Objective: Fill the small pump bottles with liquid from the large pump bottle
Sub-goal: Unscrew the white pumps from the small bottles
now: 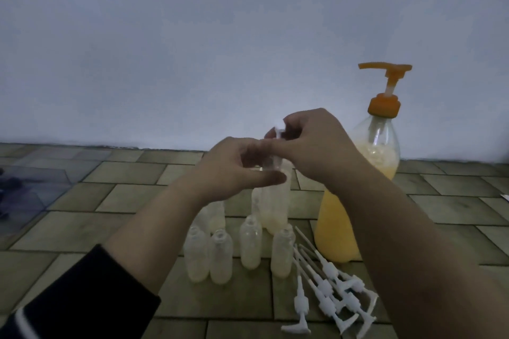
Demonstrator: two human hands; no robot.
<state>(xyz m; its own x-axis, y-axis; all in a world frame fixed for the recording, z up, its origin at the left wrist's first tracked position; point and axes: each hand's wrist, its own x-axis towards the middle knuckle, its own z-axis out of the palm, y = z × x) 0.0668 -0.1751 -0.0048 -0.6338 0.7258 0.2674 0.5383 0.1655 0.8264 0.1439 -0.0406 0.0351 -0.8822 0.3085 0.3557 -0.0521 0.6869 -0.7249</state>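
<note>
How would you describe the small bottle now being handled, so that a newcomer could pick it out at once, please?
Start from the large pump bottle with the orange pump and yellow liquid, standing by the wall. Just left of it, above the cluster of open small bottles on the tiled floor, two hands meet. The left hand holds the small clear bottle while the right hand pinches its white pump top; it alone is lifted.
</note>
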